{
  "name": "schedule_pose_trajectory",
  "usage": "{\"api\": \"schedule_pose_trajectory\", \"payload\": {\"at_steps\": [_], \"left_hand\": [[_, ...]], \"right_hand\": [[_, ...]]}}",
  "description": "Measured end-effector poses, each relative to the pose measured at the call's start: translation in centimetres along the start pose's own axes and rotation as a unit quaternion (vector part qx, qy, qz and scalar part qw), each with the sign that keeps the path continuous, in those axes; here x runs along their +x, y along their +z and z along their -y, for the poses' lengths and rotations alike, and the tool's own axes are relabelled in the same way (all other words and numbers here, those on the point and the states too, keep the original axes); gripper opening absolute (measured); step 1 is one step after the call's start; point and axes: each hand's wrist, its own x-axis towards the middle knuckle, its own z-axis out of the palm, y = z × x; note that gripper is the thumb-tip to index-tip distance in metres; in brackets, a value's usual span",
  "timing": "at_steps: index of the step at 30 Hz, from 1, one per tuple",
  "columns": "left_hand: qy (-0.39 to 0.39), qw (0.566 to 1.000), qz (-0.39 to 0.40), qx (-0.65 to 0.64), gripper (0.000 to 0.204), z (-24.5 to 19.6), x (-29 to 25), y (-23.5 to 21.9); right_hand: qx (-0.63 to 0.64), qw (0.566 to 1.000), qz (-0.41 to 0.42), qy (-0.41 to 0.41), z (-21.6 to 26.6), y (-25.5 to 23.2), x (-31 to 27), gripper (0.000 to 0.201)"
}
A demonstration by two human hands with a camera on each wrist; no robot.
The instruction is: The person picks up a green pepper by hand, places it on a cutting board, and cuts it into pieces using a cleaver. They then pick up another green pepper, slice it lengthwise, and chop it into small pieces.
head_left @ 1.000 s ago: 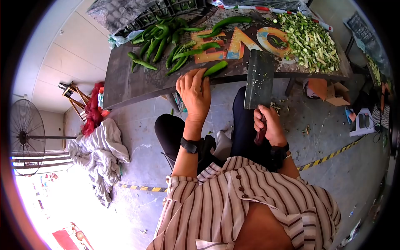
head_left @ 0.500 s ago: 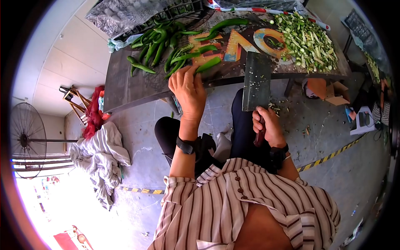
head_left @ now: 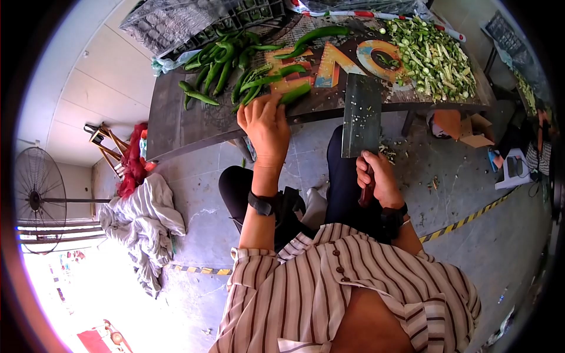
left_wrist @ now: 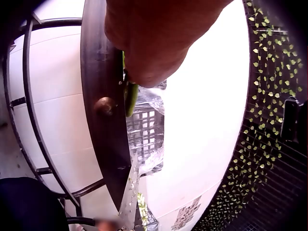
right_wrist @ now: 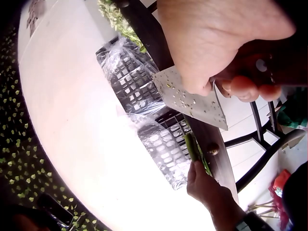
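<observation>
My left hand is at the table's front edge and holds a long green pepper, whose free end points right toward the knife. In the right wrist view that pepper sticks out past the left thumb and fingers. My right hand grips the dark wooden handle of a cleaver. Its broad blade stands upright in the head view, overlapping the table edge, with small pale bits stuck to it. Whole green peppers lie piled beyond my left hand, and several more lie loose nearby.
A heap of chopped green pepper covers the right part of the dark table. Black plastic crates wrapped in film stand at the back. A cardboard box sits on the floor at right, and a fan stands at left.
My left hand has shifted left with the pepper, drawing it away from the blade. The cleaver has moved slightly left and stays upright.
</observation>
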Motion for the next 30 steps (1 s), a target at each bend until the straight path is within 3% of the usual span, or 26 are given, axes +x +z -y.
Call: {"api": "schedule_pose_trajectory", "payload": {"at_steps": [15,30], "left_hand": [[-0.013,1.0,0.023,0.013,0.021,-0.2,-0.2,0.5],[0.025,0.995,0.067,-0.074,0.019,-1.8,-0.8,-1.4]], "right_hand": [[0.008,1.0,0.011,0.005,-0.1,-0.5,0.1,0.017],[-0.005,1.0,0.005,0.009,0.2,-0.2,0.0,0.019]]}}
